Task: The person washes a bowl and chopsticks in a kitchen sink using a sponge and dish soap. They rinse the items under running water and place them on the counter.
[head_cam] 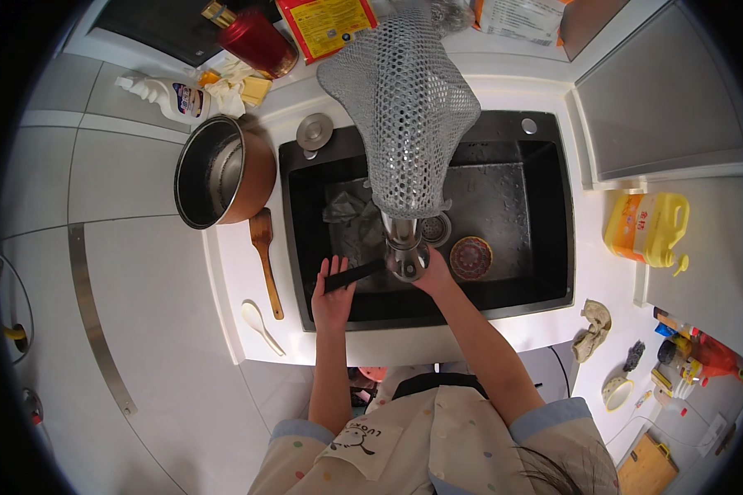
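Observation:
A grey mesh cloth (408, 111) drapes over the chrome faucet (405, 244), whose end reaches over the dark sink (433, 312). My left hand (334, 303) is palm up at the sink's near left, fingers extended. A black bar-like handle (356, 276) crosses over this palm from the faucet's end; whether it touches the hand cannot be told. My right hand (436, 272) is just right of the faucet's end, its fingers hidden behind it. Inside the sink are a round patterned dish (471, 258), the drain strainer (435, 229) and crumpled greyish material (345, 208).
Left of the sink are a brown pot (255, 173), a wooden spatula (262, 247) and a pale spoon (254, 318). A spray bottle (179, 99) and a red bottle (257, 43) stand behind. To the right are a yellow pump jug (644, 229) and a crumpled cloth (593, 331).

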Tool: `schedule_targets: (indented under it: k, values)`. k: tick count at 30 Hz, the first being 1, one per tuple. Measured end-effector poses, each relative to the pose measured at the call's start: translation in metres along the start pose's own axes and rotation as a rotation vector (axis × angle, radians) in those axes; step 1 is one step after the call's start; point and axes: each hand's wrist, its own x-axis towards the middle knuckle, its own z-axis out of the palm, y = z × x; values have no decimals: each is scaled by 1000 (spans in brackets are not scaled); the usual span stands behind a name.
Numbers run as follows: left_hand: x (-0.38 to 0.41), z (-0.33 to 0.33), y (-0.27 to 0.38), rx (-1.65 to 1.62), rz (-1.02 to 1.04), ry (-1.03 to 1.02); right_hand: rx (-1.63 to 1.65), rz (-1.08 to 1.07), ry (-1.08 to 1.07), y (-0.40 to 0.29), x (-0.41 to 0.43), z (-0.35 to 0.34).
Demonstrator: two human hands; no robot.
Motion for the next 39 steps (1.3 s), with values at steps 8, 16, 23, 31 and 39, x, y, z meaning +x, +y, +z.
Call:
schedule_targets:
  k: [8,16,23,31,39]
  values:
    - [5,-8,-3,-2,13,46,-73,12,-111,4,1,0]
    - [39,-52,-24,-208,-164,64,-21,111,-77,-15,-32,27]
    - [59,-2,-95,-427,-387,91,-190,-198,-44,-64,-63,22]
    - [53,28,-151,-307,-547,-194,-277,-378,81,-96,-101,13]
    - [37,44,-137,-271,-602,-393,-202,-383,63,-108,-108,-7]
